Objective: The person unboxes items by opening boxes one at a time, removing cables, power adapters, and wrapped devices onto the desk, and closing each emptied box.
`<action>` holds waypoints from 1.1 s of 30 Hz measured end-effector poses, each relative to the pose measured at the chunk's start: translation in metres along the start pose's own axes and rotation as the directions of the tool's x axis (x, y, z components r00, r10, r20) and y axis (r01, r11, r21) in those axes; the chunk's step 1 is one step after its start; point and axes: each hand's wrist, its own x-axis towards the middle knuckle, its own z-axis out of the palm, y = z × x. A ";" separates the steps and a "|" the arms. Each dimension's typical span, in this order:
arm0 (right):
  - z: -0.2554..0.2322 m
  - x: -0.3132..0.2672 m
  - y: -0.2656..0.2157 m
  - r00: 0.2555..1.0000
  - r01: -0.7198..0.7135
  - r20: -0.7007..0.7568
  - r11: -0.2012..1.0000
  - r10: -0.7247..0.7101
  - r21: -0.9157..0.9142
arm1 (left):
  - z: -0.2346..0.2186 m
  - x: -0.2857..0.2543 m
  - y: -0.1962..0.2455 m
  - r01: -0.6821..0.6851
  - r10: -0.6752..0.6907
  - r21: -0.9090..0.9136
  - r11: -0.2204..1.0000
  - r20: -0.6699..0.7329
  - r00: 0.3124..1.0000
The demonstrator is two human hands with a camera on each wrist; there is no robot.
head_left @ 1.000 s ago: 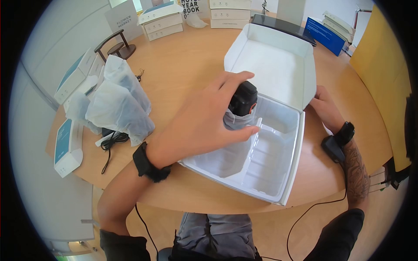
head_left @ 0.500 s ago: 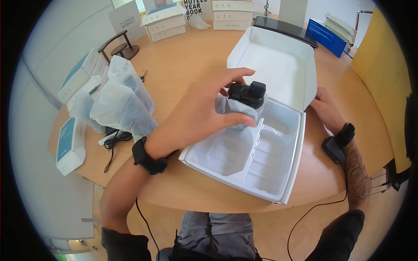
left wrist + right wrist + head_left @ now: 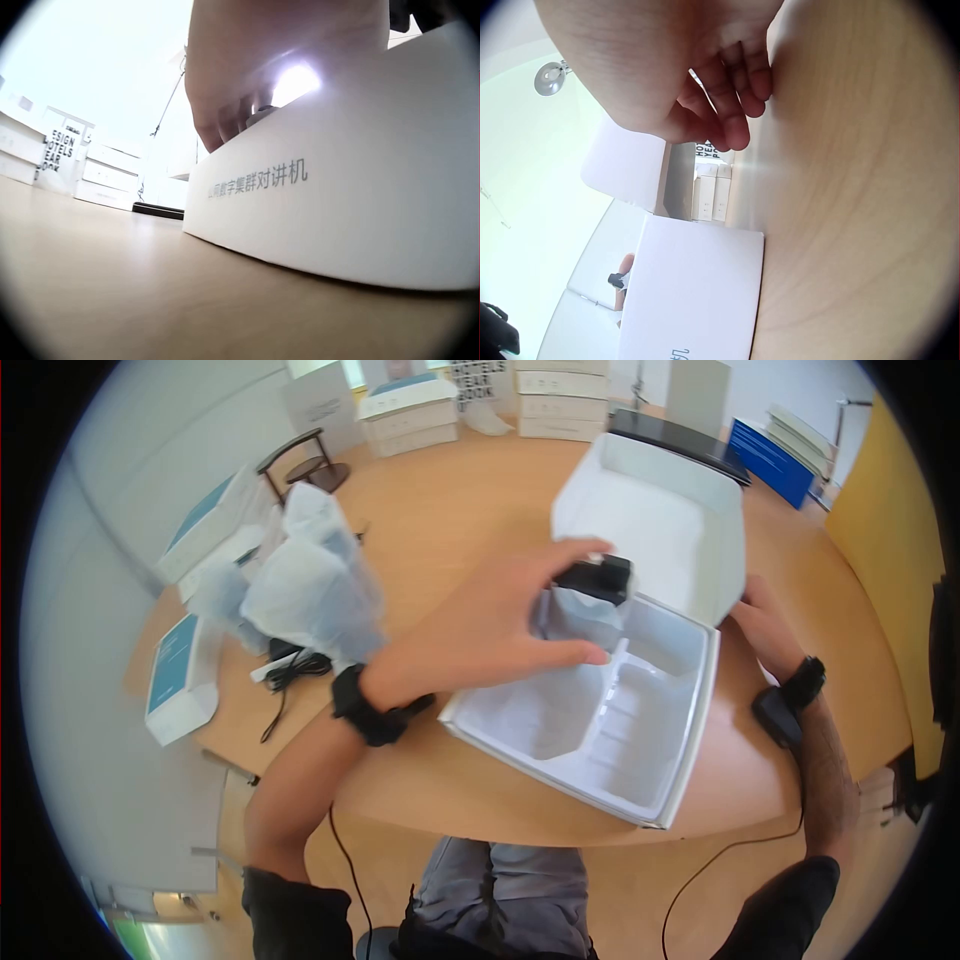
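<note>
My left hand (image 3: 480, 622) reaches over the open white box (image 3: 705, 710) and holds a black walkie-talkie (image 3: 606, 576) at the tray's back left compartment. A translucent bag (image 3: 585, 622) wraps its lower part. The thumb lies on the near side and the forefinger across the far side. In the left wrist view, the other fingers (image 3: 225, 124) dip behind the printed box wall (image 3: 337, 187). My right hand (image 3: 768, 622) stays beside the raised lid (image 3: 650, 510), partly hidden by it. The right wrist view shows its fingers (image 3: 731, 112) loosely bent near the tabletop, holding nothing.
Bagged items (image 3: 305, 590) stand at the left, with a coiled black cable (image 3: 295, 670) and white boxes (image 3: 185, 675) beside them. A dark wooden stand (image 3: 318, 468), stacked boxes (image 3: 562, 405) and a flat black device (image 3: 680, 445) line the back. A blue box (image 3: 770, 463) sits at back right.
The walkie-talkie has turned in my left hand, its black top now lying more sideways, with more of the bag showing below. My right hand keeps its place by the lid. The head view has shifted.
</note>
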 end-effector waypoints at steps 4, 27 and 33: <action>-0.006 0.008 0.031 1.000 -0.023 0.001 0.992 0.024 0.127 | 0.001 -0.001 -0.013 -0.056 0.056 -0.007 0.998 0.087 0.995; -0.003 0.014 0.031 0.995 -0.020 0.095 0.955 -0.009 0.295 | -0.080 0.001 0.013 0.127 -0.146 0.711 0.691 -0.034 0.989; -0.005 0.019 0.040 0.993 -0.013 0.119 0.963 -0.019 0.270 | -0.095 -0.002 0.001 -0.006 -0.198 0.851 0.525 0.129 0.972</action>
